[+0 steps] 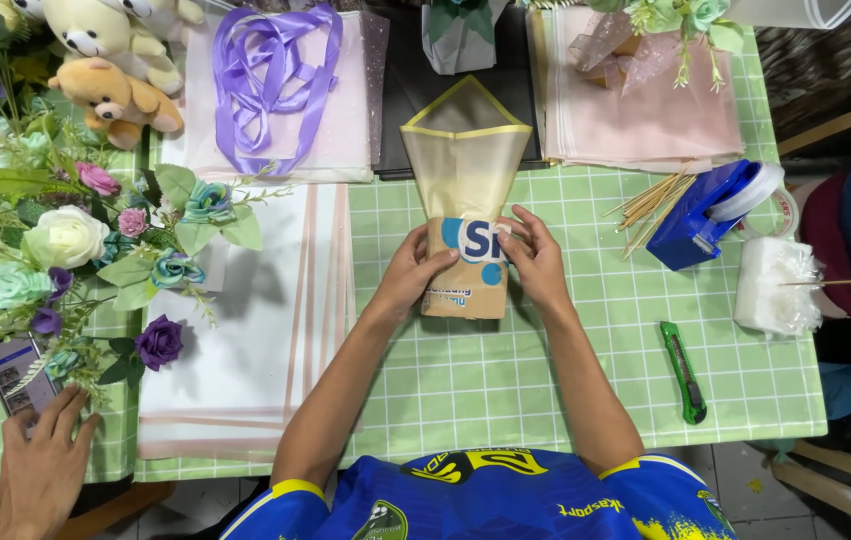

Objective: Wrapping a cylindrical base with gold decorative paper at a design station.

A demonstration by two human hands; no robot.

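- Fingers of left hand (pixel 412 272) and right hand (pixel 536 262) both closed round the paper-wrapped cone (pixel 466 268), one per side, thumbs on front face.
- Cone sits between the two sets of fingertips, on the green checked tablecloth (pixel 506 380); narrow brown end points back toward the wrists, wide end fans away from them.
- Yellow-edged translucent wrap (pixel 464 150) opens beyond the fingertips, peak reaching a dark sheet further out.
- To do it well, imo: keep even squeeze L/R so the seam stays centred, press the overlap flat w/ thumbs, don't crush the flared top.
- Right of right fingers: bundle of wooden skewers (pixel 648 202), then blue tape dispenser (pixel 706 212); nearer the right forearm a green utility knife (pixel 684 370).
- Left of left fingers: stack of white wrapping sheets (pixel 266 330), past that artificial flowers (pixel 76 240).
- Beyond fingertips, far side: purple ribbon (pixel 271 85) on pale sheets, pink sheet stack (pixel 646 125), teddy bears (pixel 116 95) at the corner.
- Another person's hand (pixel 41 460) rests open by a phone (pixel 16 372), well apart from the work.
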